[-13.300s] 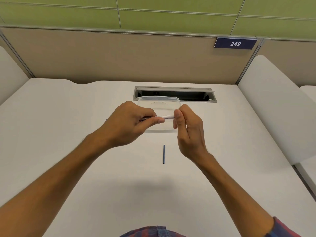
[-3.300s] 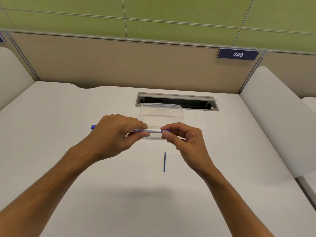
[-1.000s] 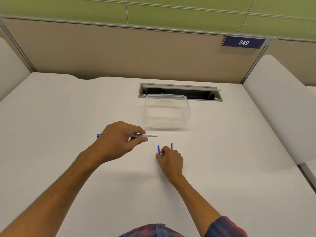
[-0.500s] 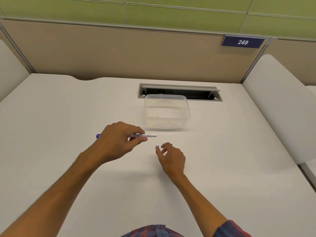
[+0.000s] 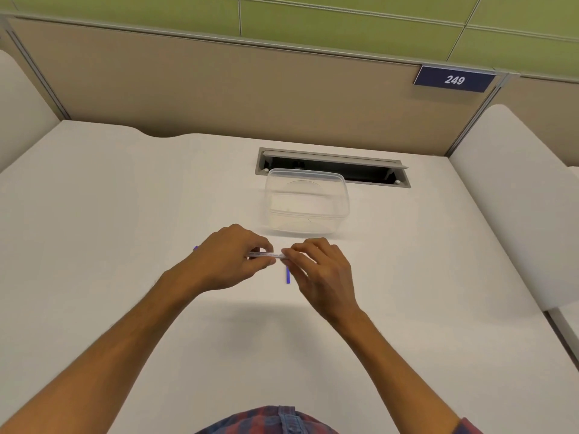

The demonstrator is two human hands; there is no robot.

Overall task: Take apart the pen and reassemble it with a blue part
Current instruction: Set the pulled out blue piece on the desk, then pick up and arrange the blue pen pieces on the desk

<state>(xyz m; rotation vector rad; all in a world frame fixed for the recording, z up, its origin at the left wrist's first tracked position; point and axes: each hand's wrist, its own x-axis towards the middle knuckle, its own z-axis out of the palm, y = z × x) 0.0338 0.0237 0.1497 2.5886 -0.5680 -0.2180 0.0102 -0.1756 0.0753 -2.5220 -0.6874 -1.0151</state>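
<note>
Since half a second ago, the right hand [image 5: 322,270] has risen from the desk [image 5: 125,214] to meet the left hand [image 5: 228,261] at frame centre. Just above them sits a clear container [image 5: 307,202], nothing blocking. Both hands pinch the pen barrel [image 5: 266,255] between them; a blue refill [image 5: 287,275] lies below the right fingertips.

Office cubicle: numbered partition [image 5: 454,79], desk [image 5: 125,214].

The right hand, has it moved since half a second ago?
Yes. The right hand has risen from the desk toward the clear container, meeting the pen barrel.
</note>
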